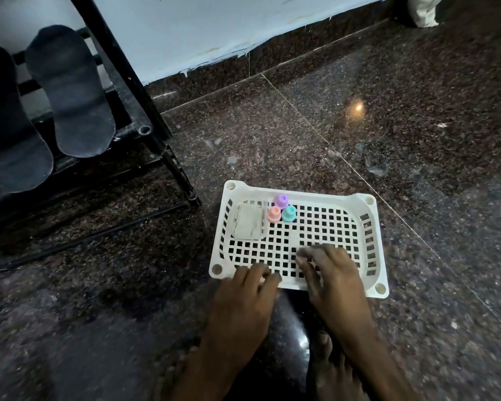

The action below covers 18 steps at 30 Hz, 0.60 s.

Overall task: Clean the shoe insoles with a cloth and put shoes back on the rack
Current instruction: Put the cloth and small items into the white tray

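Observation:
Two dark insoles (70,91) lean side by side on the black shoe rack (133,91) at the upper left. A white perforated plastic basket (368,215) sits on the granite floor in front of me. My left hand (243,296) reaches to the basket's near rim with fingers curled at the edge; motion blur hides whether it grips. My right hand (336,282) lies over the basket's near right part, fingers spread and blurred. No cloth or shoe is in sight.
Inside the basket are a clear square container (249,224) and three small pink, purple and teal caps (281,209). My bare foot (330,369) shows at the bottom. A pale wall with a dark skirting runs along the back.

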{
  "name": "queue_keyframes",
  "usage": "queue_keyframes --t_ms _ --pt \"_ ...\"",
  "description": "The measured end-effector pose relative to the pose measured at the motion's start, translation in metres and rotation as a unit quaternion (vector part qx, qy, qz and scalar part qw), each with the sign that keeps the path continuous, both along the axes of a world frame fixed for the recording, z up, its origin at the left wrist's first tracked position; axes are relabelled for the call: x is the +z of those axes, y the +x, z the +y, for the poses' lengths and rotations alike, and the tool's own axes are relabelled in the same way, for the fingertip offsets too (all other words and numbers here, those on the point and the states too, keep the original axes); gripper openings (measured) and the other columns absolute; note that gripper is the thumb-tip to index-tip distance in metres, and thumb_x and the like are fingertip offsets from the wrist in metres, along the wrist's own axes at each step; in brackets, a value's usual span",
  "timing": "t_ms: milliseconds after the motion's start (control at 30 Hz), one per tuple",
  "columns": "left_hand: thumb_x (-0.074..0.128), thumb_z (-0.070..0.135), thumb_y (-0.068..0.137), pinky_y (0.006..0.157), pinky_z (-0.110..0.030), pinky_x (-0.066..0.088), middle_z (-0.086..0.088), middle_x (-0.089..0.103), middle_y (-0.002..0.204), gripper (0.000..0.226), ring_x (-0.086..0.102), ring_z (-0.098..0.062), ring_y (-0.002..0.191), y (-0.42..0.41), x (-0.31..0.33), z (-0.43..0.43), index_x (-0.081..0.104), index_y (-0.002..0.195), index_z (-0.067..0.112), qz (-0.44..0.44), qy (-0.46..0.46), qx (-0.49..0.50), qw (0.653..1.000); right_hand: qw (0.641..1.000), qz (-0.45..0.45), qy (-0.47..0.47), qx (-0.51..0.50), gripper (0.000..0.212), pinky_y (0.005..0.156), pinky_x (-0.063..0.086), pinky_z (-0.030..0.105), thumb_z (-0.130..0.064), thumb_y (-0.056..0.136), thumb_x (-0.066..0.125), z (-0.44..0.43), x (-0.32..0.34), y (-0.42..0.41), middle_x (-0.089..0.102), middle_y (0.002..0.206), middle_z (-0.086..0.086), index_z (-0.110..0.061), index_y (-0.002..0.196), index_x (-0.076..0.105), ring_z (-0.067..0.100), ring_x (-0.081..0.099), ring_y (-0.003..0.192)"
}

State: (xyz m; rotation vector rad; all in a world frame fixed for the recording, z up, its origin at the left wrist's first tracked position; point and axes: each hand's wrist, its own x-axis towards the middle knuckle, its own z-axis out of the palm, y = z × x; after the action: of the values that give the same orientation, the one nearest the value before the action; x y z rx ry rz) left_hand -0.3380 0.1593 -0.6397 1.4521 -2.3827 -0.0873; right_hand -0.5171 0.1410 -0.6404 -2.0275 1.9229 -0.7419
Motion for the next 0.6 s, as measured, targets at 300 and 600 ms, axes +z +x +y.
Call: queue_keyframes --t_ms 300,600 --pt "0.075 0.008 0.081 0.072 -0.034 0.053 0.001 0.06 0.098 0.031 0.058 -0.021 0.085 0.0 -0.012 0.002 0.066 0.108 0.02 0.01 -0.007 -0.007 1.0 0.996 -0.006 0.001 0.086 0.026 0.085 0.038 0.025 -0.036 0.094 0.053 0.033 -0.023 -0.01 0.058 0.109 -0.009 -0.023 0.111 0.067 0.015 0.053 0.096" --pt "0.072 0.014 0.081 0.073 -0.039 0.052 -0.004 0.059 0.105 0.035 0.057 -0.024 0.09 -0.01 -0.018 -0.044 0.062 0.115 0.015 0.001 -0.008 0.026 1.0 0.991 0.023 -0.028 0.129 0.026 0.074 0.049 0.039 -0.007 0.084 0.071 -0.038 -0.026 -0.018 0.063 0.1 0.005 -0.014 0.109 0.071 0.024 0.055 0.087"
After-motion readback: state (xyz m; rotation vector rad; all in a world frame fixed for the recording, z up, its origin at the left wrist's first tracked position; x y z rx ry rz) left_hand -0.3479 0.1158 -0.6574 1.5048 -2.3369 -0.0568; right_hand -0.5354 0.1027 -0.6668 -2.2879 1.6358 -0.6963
